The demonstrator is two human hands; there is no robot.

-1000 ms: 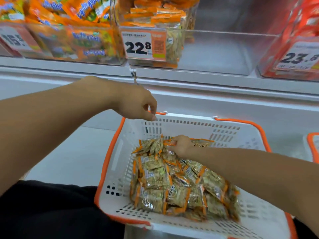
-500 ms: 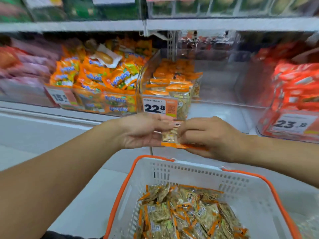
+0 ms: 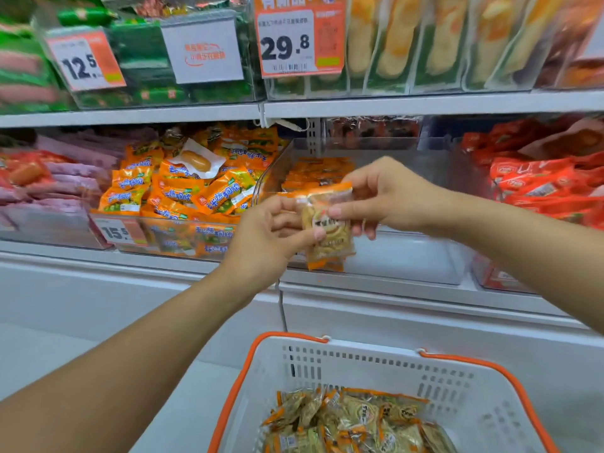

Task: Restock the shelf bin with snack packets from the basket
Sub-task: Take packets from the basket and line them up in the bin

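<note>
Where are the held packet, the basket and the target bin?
packet (image 3: 328,230): head view, middle of its clear front.
basket (image 3: 359,364): head view, bare slotted back wall.
bin (image 3: 405,256): head view, clear front wall, right of the packet.

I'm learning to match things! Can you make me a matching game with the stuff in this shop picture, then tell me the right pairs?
Things:
1. snack packet
2. basket
3. shelf bin
4. 29.8 price tag

Places or looks:
A. see-through, on the middle shelf, behind the hands
B. up on the top shelf
C. pinched by the left hand and the right hand
D. white with orange rim, down low, packets inside

Right pairs: 1-C, 2-D, 3-A, 4-B
</note>
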